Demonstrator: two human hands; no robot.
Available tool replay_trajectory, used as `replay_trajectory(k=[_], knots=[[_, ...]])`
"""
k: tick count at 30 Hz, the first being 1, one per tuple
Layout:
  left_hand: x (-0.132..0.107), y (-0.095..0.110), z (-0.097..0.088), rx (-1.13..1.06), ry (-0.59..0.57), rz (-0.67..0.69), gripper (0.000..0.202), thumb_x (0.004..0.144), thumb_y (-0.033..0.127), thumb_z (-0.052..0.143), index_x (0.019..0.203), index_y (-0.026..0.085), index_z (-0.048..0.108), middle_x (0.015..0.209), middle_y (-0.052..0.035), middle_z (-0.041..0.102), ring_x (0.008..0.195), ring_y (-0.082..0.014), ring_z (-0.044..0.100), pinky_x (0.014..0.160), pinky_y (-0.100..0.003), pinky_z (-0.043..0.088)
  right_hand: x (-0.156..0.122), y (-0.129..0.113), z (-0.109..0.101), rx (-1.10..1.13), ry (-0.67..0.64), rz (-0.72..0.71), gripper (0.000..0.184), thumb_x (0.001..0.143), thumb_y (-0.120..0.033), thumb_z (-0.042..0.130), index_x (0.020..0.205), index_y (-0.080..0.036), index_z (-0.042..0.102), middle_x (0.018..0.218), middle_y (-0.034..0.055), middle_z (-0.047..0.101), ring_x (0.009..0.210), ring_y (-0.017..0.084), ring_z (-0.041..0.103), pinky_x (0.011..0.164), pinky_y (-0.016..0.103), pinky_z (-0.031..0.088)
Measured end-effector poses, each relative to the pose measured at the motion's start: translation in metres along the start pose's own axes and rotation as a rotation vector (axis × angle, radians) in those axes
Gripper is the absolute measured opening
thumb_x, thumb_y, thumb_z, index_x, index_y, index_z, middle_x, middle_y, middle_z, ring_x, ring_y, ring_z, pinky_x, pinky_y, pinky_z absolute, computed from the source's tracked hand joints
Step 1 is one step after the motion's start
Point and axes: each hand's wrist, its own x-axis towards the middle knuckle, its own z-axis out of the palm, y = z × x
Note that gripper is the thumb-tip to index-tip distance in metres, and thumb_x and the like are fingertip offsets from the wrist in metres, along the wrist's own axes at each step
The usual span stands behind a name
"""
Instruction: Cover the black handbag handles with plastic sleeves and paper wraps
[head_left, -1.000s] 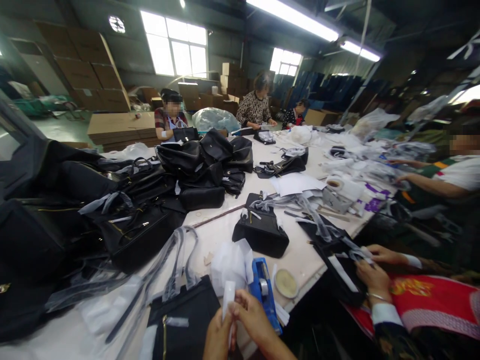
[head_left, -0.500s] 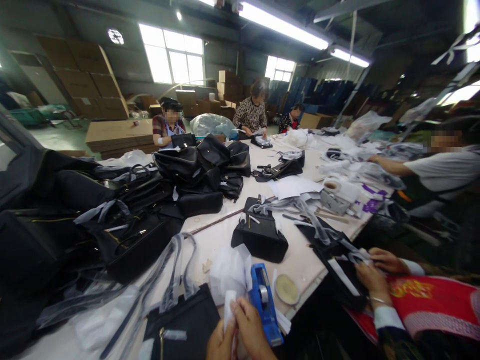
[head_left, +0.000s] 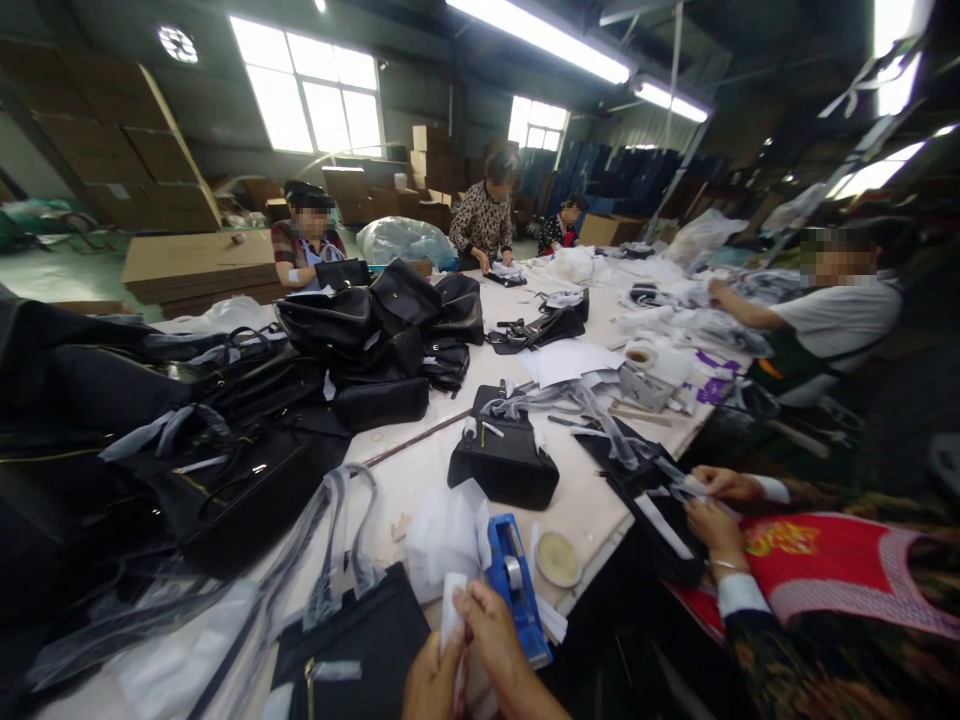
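Both my hands meet at the bottom middle, over the table's near edge. My left hand (head_left: 431, 672) and my right hand (head_left: 491, 632) are closed on a white wrapped strip (head_left: 451, 605), which stands upright between the fingers; what lies inside the wrap is hidden. Left of them lies a black handbag (head_left: 360, 640) with a gold zip and plastic-wrapped handles (head_left: 341, 530). Just beyond the fingers sits a stack of thin white sheets (head_left: 446, 530). A blue tape dispenser (head_left: 517, 590) stands right beside my right hand.
A round tin (head_left: 557, 558) sits right of the dispenser. One black bag (head_left: 504, 455) stands mid-table; a large heap of black bags (head_left: 247, 430) fills the left. At right, a co-worker's hands (head_left: 716, 510) handle another bag. Several people work around the table (head_left: 420, 440).
The whole view has swung slightly to the right, so things appear shifted left. My hands keep the same hold on the white strip. The neighbour's hands stay at their bag.
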Motion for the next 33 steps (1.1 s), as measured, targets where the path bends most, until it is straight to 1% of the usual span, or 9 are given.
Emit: replay_trajectory(k=[3,6,11,14,16,18,21,26,33], knots=[[0.002,-0.004,-0.004,-0.017,-0.065,-0.01,0.062,0.055,0.075,0.064,0.072,0.016,0.062,0.049,0.0009,0.056,0.043,-0.0153,0.05,0.042,-0.025,0.037,-0.002,-0.003,-0.002,-0.075,0.073,-0.033,0.046,0.08,-0.061,0.051,0.06,-0.021,0.04,0.053,-0.0067,0.035,0.05,0.01,0.035,0.048,0.023,0.028],[0.004,-0.012,-0.009,-0.103,-0.17,0.001,0.055,0.062,0.068,0.067,0.076,0.015,0.061,0.057,-0.002,0.062,0.049,-0.0157,0.054,0.047,-0.025,0.04,-0.005,-0.009,0.0,-0.151,0.117,-0.073,0.042,0.083,-0.052,0.053,0.057,-0.021,0.041,0.054,-0.0056,0.037,0.054,0.011,0.037,0.051,0.025,0.028],[0.001,-0.015,-0.012,-0.169,-0.18,-0.024,0.047,0.067,0.061,0.068,0.067,0.015,0.057,0.05,0.0027,0.054,0.042,-0.0096,0.045,0.044,-0.022,0.037,-0.01,-0.02,-0.003,-0.299,0.079,-0.099,0.036,0.085,-0.046,0.052,0.058,-0.021,0.049,0.053,-0.0045,0.045,0.054,0.013,0.044,0.052,0.025,0.032],[-0.002,-0.01,-0.012,-0.175,-0.177,-0.037,0.045,0.066,0.058,0.071,0.072,0.015,0.058,0.053,0.0045,0.051,0.042,-0.0081,0.043,0.042,-0.021,0.035,-0.019,-0.025,-0.031,-0.338,0.046,-0.09,0.033,0.089,-0.045,0.044,0.071,-0.021,0.06,0.061,-0.0018,0.059,0.057,0.014,0.053,0.055,0.025,0.037],[-0.003,-0.006,-0.014,-0.208,-0.165,-0.065,0.046,0.063,0.058,0.073,0.073,0.015,0.059,0.053,0.0054,0.05,0.042,-0.0074,0.041,0.042,-0.02,0.035,-0.028,-0.023,-0.061,-0.423,0.167,-0.077,0.034,0.091,-0.044,0.038,0.083,-0.022,0.063,0.071,0.0009,0.065,0.064,0.016,0.058,0.06,0.026,0.04],[-0.002,-0.005,-0.015,-0.239,-0.16,-0.089,0.046,0.061,0.058,0.074,0.073,0.016,0.058,0.053,0.0061,0.049,0.042,-0.0068,0.04,0.041,-0.02,0.035,-0.038,-0.013,-0.09,-0.585,0.326,-0.048,0.032,0.09,-0.045,0.04,0.083,-0.023,0.063,0.078,0.0031,0.067,0.071,0.019,0.06,0.065,0.028,0.04],[0.0,-0.007,-0.016,-0.253,-0.165,-0.106,0.046,0.062,0.057,0.074,0.072,0.016,0.057,0.052,0.0064,0.048,0.041,-0.0064,0.039,0.04,-0.02,0.034,-0.049,0.012,-0.116,-0.689,0.321,0.013,0.028,0.085,-0.046,0.048,0.076,-0.024,0.062,0.08,0.0035,0.066,0.076,0.022,0.06,0.069,0.029,0.039],[0.0,-0.009,-0.014,-0.251,-0.16,-0.108,0.046,0.061,0.057,0.074,0.07,0.016,0.056,0.05,0.0069,0.047,0.04,-0.006,0.038,0.038,-0.019,0.033,-0.049,0.044,-0.116,-0.53,0.279,0.068,0.03,0.079,-0.049,0.052,0.07,-0.022,0.061,0.073,0.0012,0.062,0.072,0.021,0.058,0.067,0.029,0.04],[0.0,-0.01,-0.014,-0.261,-0.164,-0.113,0.045,0.062,0.056,0.074,0.07,0.016,0.055,0.05,0.0075,0.046,0.04,-0.0051,0.036,0.039,-0.019,0.032,-0.061,0.024,-0.11,-0.458,0.281,0.011,0.033,0.079,-0.05,0.054,0.064,-0.021,0.057,0.068,-0.0005,0.057,0.067,0.018,0.053,0.063,0.027,0.039]])
